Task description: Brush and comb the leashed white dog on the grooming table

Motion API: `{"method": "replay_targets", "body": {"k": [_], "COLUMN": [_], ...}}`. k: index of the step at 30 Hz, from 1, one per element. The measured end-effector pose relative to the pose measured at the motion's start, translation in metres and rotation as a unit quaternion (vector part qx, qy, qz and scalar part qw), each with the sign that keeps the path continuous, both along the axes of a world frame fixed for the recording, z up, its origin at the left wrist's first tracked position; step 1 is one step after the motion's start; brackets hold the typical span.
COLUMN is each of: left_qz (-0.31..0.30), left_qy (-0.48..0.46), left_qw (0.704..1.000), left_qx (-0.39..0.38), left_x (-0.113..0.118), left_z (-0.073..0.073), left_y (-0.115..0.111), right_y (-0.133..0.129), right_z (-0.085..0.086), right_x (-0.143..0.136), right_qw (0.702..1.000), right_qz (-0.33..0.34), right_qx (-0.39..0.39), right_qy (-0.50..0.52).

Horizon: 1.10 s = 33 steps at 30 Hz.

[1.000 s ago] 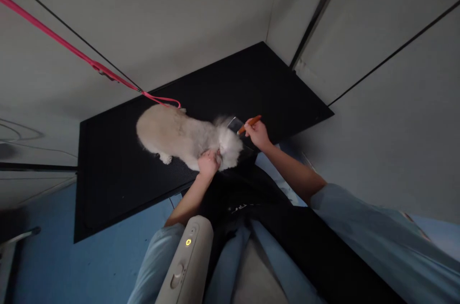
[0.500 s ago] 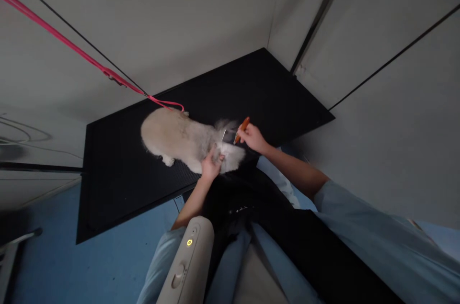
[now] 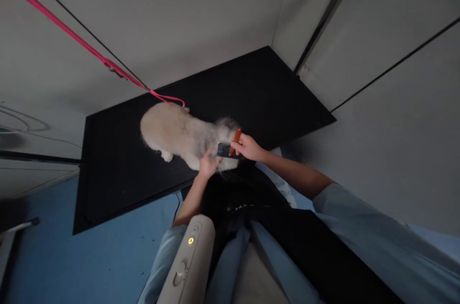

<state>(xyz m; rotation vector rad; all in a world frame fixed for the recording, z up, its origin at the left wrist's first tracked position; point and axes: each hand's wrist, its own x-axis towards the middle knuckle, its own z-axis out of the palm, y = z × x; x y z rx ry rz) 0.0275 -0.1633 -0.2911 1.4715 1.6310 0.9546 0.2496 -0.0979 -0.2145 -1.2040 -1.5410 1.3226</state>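
A pale, fluffy animal [image 3: 176,129] is on a black table [image 3: 122,189], with a pink lead looped at its left part. My right hand [image 3: 247,146] is closed on the orange-brown handle of a brush [image 3: 235,141]. The brush's dark flat head lies over the fur at the animal's right end. Just left of the brush head, my left hand [image 3: 207,165] is closed on the animal's fur, its fingertips partly hidden in the hair.
The pink lead [image 3: 82,40] runs to the upper left beside a thin dark cord. A pale device with a yellow light [image 3: 192,251] stands in the lower foreground. Dark poles meet the table's left and right ends. Blue floor [image 3: 108,246] shows below the table.
My right hand has moved slightly down and left and turned the brush, so its flat head now shows over the fur. My left hand has shifted slightly left.
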Motion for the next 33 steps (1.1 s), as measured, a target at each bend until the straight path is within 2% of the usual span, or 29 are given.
{"method": "replay_targets", "body": {"k": [1,4,5,9,10,13,14,17,18,19,22,23,24,26,27,28,31,32,33], "left_qz": [0.001,-0.004,-0.003,0.023,0.028,0.04,0.043,0.048,0.048,0.049,0.057,0.062,0.064,0.056,0.051,0.046,0.021,0.009,-0.007], "left_qy": [-0.001,0.001,-0.001,-0.001,-0.001,-0.003,-0.003,-0.005,-0.008,-0.01,-0.012,-0.01,-0.008,-0.004,-0.002,0.001,0.013,0.017,0.019], "left_qw": [1.0,0.999,0.999,1.0,0.999,0.999,0.999,0.998,0.998,0.998,0.997,0.997,0.997,0.997,0.997,0.997,0.997,0.997,0.997], "left_qx": [0.01,0.032,0.032,0.02,0.02,0.026,0.029,0.037,0.04,0.042,0.045,0.047,0.05,0.055,0.057,0.058,0.069,0.073,0.074], "left_x": [0.0,0.0,0.0,0.001,0.002,0.004,0.004,0.005,0.004,0.004,0.003,0.003,0.003,0.002,0.001,-0.001,-0.01,-0.014,-0.018], "left_z": [0.0,0.0,-0.001,-0.003,-0.003,-0.006,-0.007,-0.01,-0.011,-0.012,-0.013,-0.014,-0.014,-0.016,-0.017,-0.018,-0.02,-0.021,-0.021], "left_y": [0.0,0.001,0.001,0.002,0.002,0.001,0.0,-0.002,-0.003,-0.004,-0.006,-0.006,-0.007,-0.008,-0.009,-0.011,-0.017,-0.019,-0.021], "right_y": [-0.001,-0.003,-0.004,-0.004,-0.003,-0.001,-0.001,-0.002,-0.001,0.001,0.007,0.007,0.007,0.008,0.009,0.011,0.017,0.016,0.014], "right_z": [-0.001,0.0,0.0,-0.004,-0.005,-0.009,-0.01,-0.009,-0.008,-0.007,-0.003,-0.002,-0.002,-0.003,-0.003,-0.003,0.0,0.001,0.001], "right_x": [-0.001,-0.003,-0.003,-0.003,-0.002,0.0,0.0,0.002,0.003,0.004,0.009,0.009,0.008,0.005,0.004,0.003,0.003,0.002,0.0], "right_qw": [1.0,0.99,0.989,0.999,0.999,0.989,0.99,1.0,1.0,0.999,0.979,0.978,0.985,0.999,1.0,1.0,0.986,0.983,0.988], "right_qz": [-0.006,-0.131,-0.139,-0.031,-0.043,-0.139,-0.129,-0.014,-0.009,-0.038,-0.194,-0.195,-0.159,-0.04,-0.008,-0.015,-0.168,-0.181,-0.149], "right_qx": [-0.005,0.043,0.054,0.004,0.001,0.038,0.042,0.001,-0.008,-0.004,0.061,0.072,0.066,0.014,-0.012,-0.025,0.018,0.036,0.041], "right_qy": [0.0,-0.011,-0.015,0.005,0.015,0.027,0.024,0.014,0.011,0.008,0.005,0.004,0.002,-0.005,-0.007,-0.009,-0.003,0.001,0.003]}}
